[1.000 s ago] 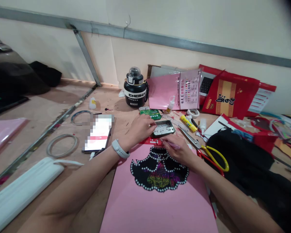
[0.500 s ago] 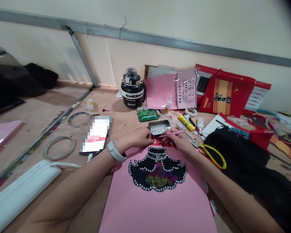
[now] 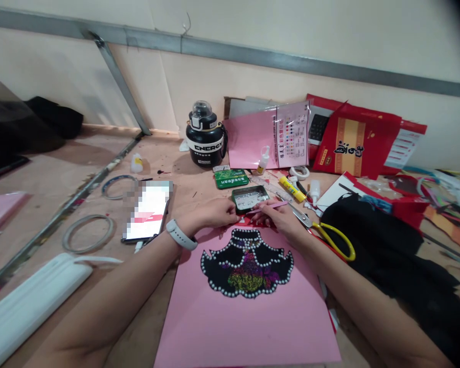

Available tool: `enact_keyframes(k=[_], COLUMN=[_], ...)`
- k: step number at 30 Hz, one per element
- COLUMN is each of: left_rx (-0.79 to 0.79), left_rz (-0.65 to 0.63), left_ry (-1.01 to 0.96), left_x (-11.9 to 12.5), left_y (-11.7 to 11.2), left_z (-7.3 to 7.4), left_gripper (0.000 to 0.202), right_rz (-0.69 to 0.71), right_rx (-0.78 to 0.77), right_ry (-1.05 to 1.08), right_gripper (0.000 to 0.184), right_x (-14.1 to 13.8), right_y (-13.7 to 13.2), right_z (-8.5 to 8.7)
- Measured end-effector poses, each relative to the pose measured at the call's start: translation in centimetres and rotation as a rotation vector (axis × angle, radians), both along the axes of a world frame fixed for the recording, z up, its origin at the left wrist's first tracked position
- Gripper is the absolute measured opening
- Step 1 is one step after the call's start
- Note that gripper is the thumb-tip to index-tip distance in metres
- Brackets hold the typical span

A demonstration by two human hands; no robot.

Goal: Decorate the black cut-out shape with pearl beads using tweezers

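Note:
A pink card sheet lies in front of me with a black scalloped shape on it, edged in white pearls and filled with coloured glitter. My left hand, with a white band on the wrist, rests closed at the card's top edge, its fingertips pressed down on the card. My right hand pinches a thin pink stick just above the shape. A small open tin of beads sits right behind both hands.
A phone, two tape rings and a white roll lie left. A black jug, green tin, glue bottles, yellow-handled scissors, red and pink packets and black fabric crowd the back and right.
My left hand drew back from the bead tin to the card's top edge. My right hand lifted the pink stick off the shape toward the tin. The view shifted slightly.

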State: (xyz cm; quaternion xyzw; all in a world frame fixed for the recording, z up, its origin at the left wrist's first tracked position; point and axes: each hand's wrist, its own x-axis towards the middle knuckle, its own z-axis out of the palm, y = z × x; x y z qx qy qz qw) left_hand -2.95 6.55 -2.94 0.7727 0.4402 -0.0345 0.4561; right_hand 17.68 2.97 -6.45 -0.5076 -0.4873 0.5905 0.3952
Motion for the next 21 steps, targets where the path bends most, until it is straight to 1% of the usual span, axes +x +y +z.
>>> enact_keyframes(k=[8,12,14,15,17,19,21], left_rx=[0.032,0.012,0.011,0.020,0.043,0.038,-0.005], left_rz=[-0.063,-0.054,-0.052,-0.054,-0.058,-0.052,-0.052], left_ry=[0.005,-0.002,-0.009,-0.010,-0.010,-0.020,-0.047], left_x=[-0.2,-0.2,-0.2,-0.2,-0.2,-0.3,-0.5], left_y=[0.4,0.3,0.3,0.3,0.3,0.3,0.5], left_z=[-0.3,-0.4,-0.4,-0.3,-0.4,-0.5,-0.8], left_gripper=[0.027,0.027,0.028,0.028,0.028,0.027,0.026], right_rz=[0.029,0.083,0.067,0.051,0.036,0.053,0.111], right_rx=[-0.019,-0.042,-0.008,0.037,0.193,0.414,0.658], right_ry=[0.027,0.035,0.014,-0.009,-0.105,-0.264,-0.444], right_gripper=[0.018,0.021,0.021,0.021,0.021,0.021,0.021], right_x=[0.2,0.1,-0.1,-0.1,-0.1,0.0,0.3], right_y=[0.1,-0.1,-0.3,-0.5,-0.9,-1.5,-2.2], right_z=[0.1,0.1,0.1,0.1,0.1,0.2,0.2])
